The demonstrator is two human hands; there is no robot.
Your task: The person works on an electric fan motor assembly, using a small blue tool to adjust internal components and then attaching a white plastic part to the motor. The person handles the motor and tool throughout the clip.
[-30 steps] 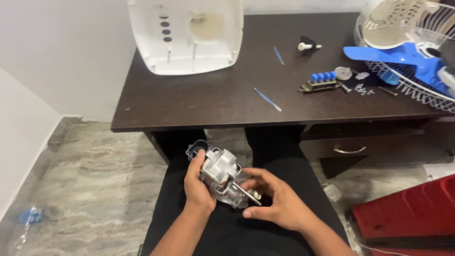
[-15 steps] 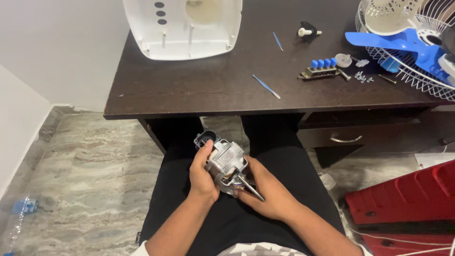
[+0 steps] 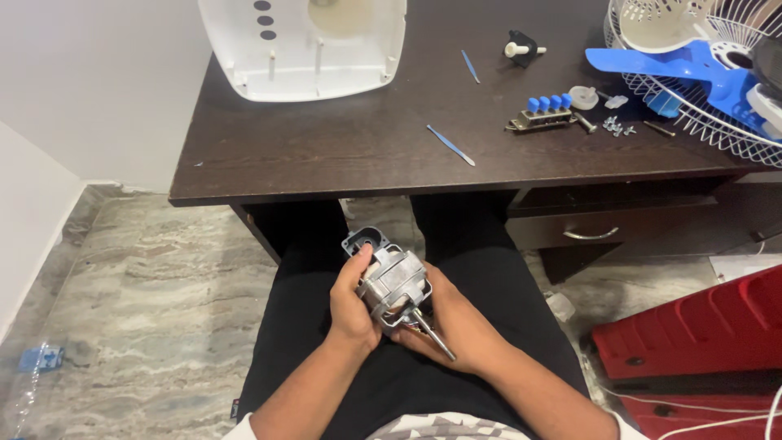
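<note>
A small silver fan motor (image 3: 393, 279) with a steel shaft (image 3: 433, 335) pointing down toward me rests over my lap. My left hand (image 3: 352, 303) grips its left side, thumb up along the housing. My right hand (image 3: 456, 320) cradles it from below and the right, fingers under the shaft end. A dark bracket (image 3: 364, 239) sticks out at the motor's far end. Both hands hold the motor well below the dark wooden desk (image 3: 358, 155).
On the desk lie a white plastic fan housing (image 3: 303, 49), two thin blue tools (image 3: 450, 144), a switch block with blue buttons (image 3: 544, 112), loose screws (image 3: 615, 124), a black knob (image 3: 521, 47) and a wire fan guard with a blue blade (image 3: 692, 73). A red box (image 3: 692, 330) stands at the floor right.
The view has tilted down slightly and the motor has turned in my hands, the shaft now pointing more toward me. Both hands have stayed on it.
</note>
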